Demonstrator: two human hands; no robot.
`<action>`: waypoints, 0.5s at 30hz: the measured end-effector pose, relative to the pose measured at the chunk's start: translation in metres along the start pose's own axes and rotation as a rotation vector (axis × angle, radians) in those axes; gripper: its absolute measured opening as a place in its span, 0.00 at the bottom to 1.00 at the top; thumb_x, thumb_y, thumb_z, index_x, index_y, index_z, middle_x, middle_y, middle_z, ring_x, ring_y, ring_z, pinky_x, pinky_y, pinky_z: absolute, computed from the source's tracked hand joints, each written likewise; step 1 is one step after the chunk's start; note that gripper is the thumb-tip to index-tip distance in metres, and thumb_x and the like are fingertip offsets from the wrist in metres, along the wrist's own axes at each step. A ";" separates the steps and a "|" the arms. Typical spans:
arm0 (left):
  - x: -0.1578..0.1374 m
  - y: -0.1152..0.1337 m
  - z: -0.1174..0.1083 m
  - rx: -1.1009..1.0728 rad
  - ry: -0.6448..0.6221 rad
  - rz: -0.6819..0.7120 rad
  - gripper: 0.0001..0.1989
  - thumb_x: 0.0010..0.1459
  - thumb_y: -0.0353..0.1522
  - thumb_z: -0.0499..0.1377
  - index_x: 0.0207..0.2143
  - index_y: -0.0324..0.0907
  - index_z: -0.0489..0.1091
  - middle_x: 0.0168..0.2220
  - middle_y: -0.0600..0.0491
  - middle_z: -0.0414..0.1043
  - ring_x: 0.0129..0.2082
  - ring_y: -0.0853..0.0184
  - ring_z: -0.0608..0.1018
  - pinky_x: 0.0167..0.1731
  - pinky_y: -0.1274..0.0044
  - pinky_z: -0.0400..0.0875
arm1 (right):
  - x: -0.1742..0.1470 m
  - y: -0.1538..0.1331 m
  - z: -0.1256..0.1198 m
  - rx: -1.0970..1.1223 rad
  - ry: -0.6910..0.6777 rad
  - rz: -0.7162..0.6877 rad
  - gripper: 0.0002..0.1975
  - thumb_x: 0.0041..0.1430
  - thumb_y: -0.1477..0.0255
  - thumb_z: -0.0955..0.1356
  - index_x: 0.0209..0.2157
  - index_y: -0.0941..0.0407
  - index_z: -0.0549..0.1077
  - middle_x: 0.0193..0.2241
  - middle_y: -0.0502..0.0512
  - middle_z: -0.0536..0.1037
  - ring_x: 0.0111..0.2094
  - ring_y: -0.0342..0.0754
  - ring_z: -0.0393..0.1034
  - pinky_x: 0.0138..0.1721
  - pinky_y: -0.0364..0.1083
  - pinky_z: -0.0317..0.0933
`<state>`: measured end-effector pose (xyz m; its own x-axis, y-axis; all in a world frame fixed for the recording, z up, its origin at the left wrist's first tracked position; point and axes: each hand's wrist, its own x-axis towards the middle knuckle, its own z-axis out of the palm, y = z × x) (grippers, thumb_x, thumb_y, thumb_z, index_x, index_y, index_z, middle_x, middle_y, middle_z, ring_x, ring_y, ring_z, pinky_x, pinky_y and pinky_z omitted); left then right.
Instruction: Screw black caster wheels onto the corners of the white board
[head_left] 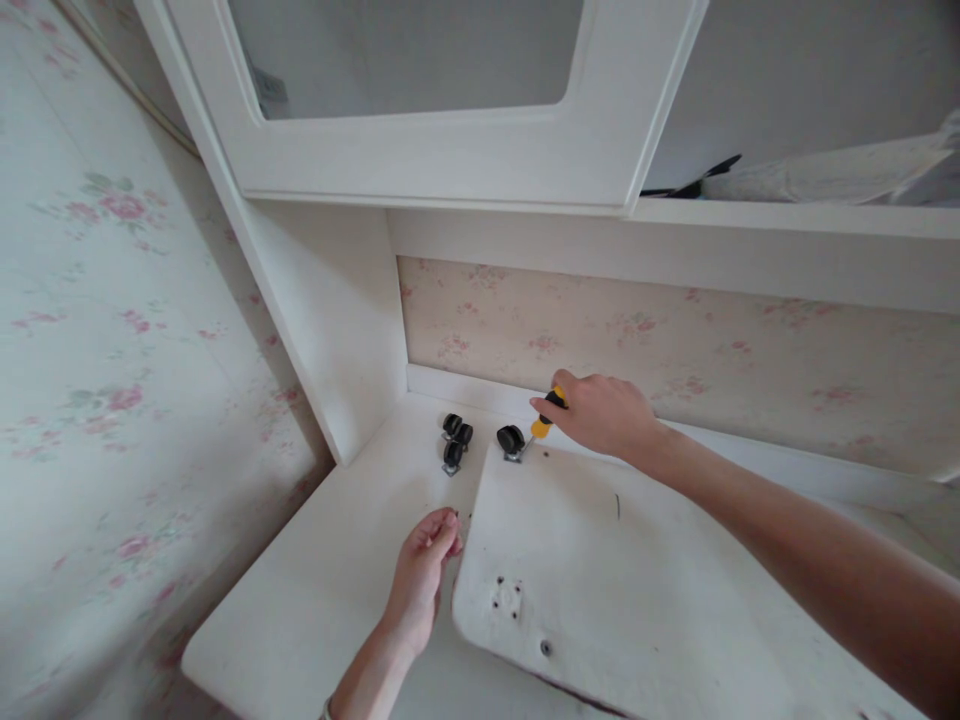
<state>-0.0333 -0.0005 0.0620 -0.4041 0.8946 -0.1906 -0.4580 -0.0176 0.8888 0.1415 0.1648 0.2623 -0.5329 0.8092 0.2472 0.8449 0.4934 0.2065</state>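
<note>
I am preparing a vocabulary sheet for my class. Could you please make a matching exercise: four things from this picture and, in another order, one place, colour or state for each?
1. screwdriver
2. wallpaper
3. panel
4. three wheels

A. pink-flowered
B. grouped left of the panel
C. in the right hand
D. white, with small holes

Pairs: 1-C; 2-A; 3-D; 4-B
</note>
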 end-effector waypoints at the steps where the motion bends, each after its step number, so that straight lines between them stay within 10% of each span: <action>1: 0.000 0.001 -0.001 -0.046 0.018 -0.008 0.14 0.51 0.40 0.68 0.32 0.38 0.73 0.26 0.57 0.68 0.27 0.72 0.68 0.32 0.80 0.63 | -0.005 0.002 -0.001 0.012 0.035 0.029 0.23 0.65 0.52 0.57 0.38 0.55 0.72 0.27 0.61 0.79 0.28 0.59 0.75 0.24 0.47 0.54; 7: -0.004 0.021 0.003 -0.422 0.124 -0.133 0.12 0.47 0.30 0.71 0.34 0.36 0.74 0.32 0.54 0.72 0.26 0.75 0.71 0.29 0.82 0.68 | -0.053 0.018 0.002 0.350 0.251 0.224 0.21 0.62 0.50 0.61 0.40 0.52 0.70 0.22 0.52 0.76 0.21 0.50 0.68 0.24 0.45 0.51; 15: -0.019 0.038 0.022 -0.635 0.139 -0.289 0.05 0.58 0.23 0.62 0.38 0.35 0.72 0.31 0.55 0.70 0.22 0.77 0.68 0.19 0.83 0.65 | -0.158 0.003 0.067 1.655 0.090 0.684 0.19 0.58 0.52 0.68 0.35 0.55 0.69 0.20 0.47 0.70 0.21 0.43 0.61 0.22 0.43 0.57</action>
<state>-0.0256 -0.0087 0.1082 -0.2746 0.8385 -0.4707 -0.9179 -0.0826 0.3882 0.2309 0.0597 0.1605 -0.0573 0.9960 -0.0692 0.0261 -0.0678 -0.9974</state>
